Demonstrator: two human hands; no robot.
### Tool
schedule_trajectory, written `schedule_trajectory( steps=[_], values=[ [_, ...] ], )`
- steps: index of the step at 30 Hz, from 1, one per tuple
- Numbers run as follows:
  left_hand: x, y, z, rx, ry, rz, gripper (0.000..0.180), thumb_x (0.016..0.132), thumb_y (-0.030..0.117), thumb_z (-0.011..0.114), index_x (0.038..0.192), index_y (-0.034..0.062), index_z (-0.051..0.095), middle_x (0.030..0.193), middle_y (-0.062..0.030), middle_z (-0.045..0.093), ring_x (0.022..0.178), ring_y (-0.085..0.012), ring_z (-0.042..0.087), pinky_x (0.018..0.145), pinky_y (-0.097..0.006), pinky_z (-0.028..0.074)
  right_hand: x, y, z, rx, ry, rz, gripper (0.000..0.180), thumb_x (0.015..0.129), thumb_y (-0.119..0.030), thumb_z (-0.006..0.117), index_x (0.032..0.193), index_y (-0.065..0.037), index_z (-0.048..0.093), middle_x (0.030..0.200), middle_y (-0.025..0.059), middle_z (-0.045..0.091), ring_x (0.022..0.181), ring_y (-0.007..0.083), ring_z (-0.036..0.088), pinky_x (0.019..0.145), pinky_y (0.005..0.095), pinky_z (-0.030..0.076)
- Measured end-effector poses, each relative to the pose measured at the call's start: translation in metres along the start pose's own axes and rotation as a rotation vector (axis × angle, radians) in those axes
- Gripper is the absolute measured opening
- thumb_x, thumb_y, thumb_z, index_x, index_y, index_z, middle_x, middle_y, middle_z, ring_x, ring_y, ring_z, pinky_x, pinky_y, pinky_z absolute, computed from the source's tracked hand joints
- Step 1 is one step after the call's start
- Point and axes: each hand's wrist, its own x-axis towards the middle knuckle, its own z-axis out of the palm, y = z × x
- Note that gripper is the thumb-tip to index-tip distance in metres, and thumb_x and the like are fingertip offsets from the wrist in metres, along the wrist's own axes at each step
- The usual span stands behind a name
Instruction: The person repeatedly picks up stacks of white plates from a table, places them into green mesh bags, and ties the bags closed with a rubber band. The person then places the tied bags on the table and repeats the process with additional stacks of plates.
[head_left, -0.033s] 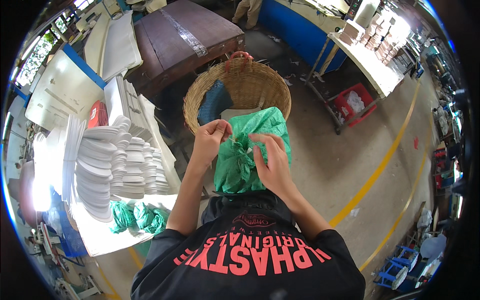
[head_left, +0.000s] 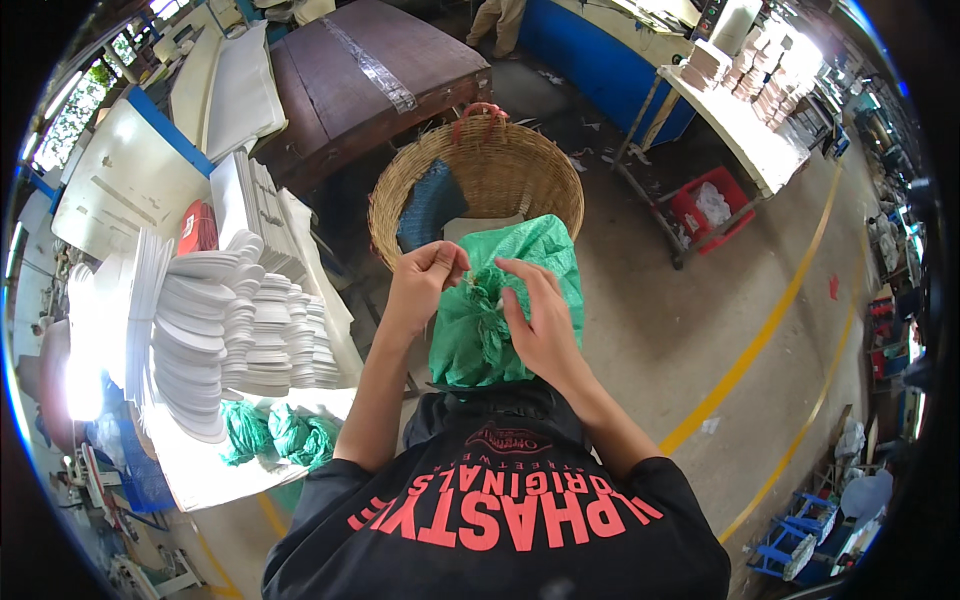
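A green woven bag (head_left: 470,345) hangs in front of my chest, its top bunched up. My left hand (head_left: 425,280) pinches the gathered top edge with the fingers closed. Just to its right, my right hand (head_left: 535,325) grips the crumpled upper part of the bag, thumb and fingers pressed into the fabric. The two hands are a few centimetres apart. Beyond the bag, a round wicker basket (head_left: 535,165) with a red handle stands on the floor, holding a dark blue piece and a white sheet.
To my left, a white table (head_left: 215,480) carries stacks of white sole-shaped pieces (head_left: 230,320) and bunched green bags (head_left: 280,435). Behind the basket is a brown table (head_left: 370,70). A red crate (head_left: 705,205) and a white bench (head_left: 740,110) stand at the right, beside a yellow floor line (head_left: 760,340).
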Motion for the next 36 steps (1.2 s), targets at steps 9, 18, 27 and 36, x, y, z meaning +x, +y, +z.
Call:
schedule_trajectory(
  steps=[9,18,27,36],
  values=[
    [-0.026,-0.009,-0.002,-0.758,-0.116,-0.164,0.041,0.105,0.022,0.057,0.143,0.0062,0.057,0.114,-0.0110,0.065,0.082,-0.0157,0.057,0.078,-0.031,0.048,-0.005,0.020,0.037,0.312,-0.105,0.236,0.008,0.101,-0.004,0.063,0.107,0.002,0.060,0.078,0.0113,0.065,0.066,0.0212,0.063,0.059,0.0341,0.046],
    [-0.031,-0.032,-0.009,-1.199,-0.209,-0.088,0.075,0.062,-0.002,0.057,0.135,0.0145,0.049,0.117,-0.0146,0.047,0.100,-0.0257,0.050,0.090,-0.037,0.042,-0.011,0.017,0.037,0.403,-0.183,0.344,0.009,0.105,-0.009,0.064,0.106,-0.002,0.059,0.073,-0.0052,0.047,0.063,0.0017,0.037,0.054,0.0236,0.029],
    [-0.029,-0.021,-0.009,-1.313,-0.064,0.148,0.050,0.064,-0.005,0.054,0.108,0.0186,0.057,0.101,-0.0060,0.045,0.096,-0.0214,0.047,0.093,-0.036,0.041,-0.012,0.014,0.035,0.396,-0.181,0.412,0.010,0.106,-0.011,0.064,0.104,-0.001,0.060,0.063,-0.0081,0.041,0.057,0.0006,0.032,0.051,0.0251,0.024],
    [-0.032,-0.029,0.016,-1.102,0.173,0.228,0.039,0.068,-0.013,0.050,0.099,0.0098,0.052,0.108,-0.0105,0.050,0.109,-0.0251,0.053,0.108,-0.037,0.043,-0.019,0.015,0.049,0.489,-0.064,0.498,0.012,0.112,-0.015,0.053,0.116,-0.003,0.053,0.072,-0.0065,0.050,0.061,-0.0011,0.040,0.051,0.0226,0.028]
  ],
)
